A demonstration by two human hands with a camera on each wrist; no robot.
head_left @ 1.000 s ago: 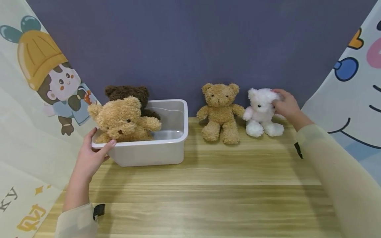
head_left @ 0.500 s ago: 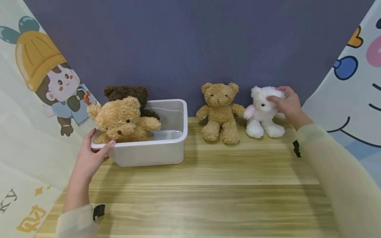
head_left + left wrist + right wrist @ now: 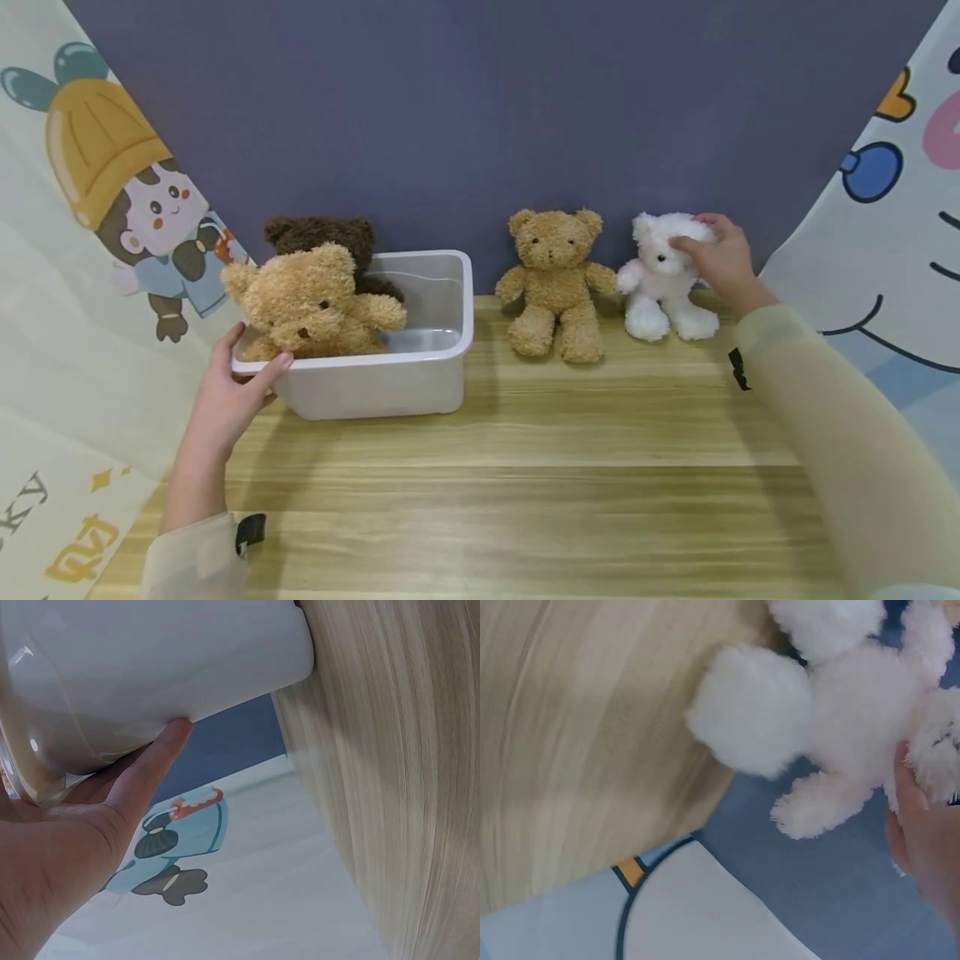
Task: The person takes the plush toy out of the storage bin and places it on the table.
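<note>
Close at hand, a person works with both arms stretched over a wood-grained table (image 3: 480,517), the left sleeve (image 3: 193,558) and right sleeve (image 3: 832,425) both pale cream, a black strap (image 3: 250,531) showing beside the left cuff. The left hand (image 3: 228,400) grips the left end of a light grey plastic box (image 3: 375,387), thumb over the front rim, fingers against the outside of the end wall. Inside, at the box's left end, a curly tan bear (image 3: 307,300) leans forward, one arm stuck out to the right; a dark brown bear (image 3: 322,235) stands behind it, head above the back rim. Just right of the box, a golden-brown bear (image 3: 557,283) sits upright on the table, facing forward. Next to it is a fluffy white bear (image 3: 660,283), its head pinched by the right hand (image 3: 723,260), thumb across the front and fingers round the far side; whether its feet touch the table, I cannot tell. Behind them rises a plain blue-grey backdrop (image 3: 487,108), flanked by a left sheet (image 3: 82,317) and a right sheet (image 3: 862,275) printed with cartoons.
</note>
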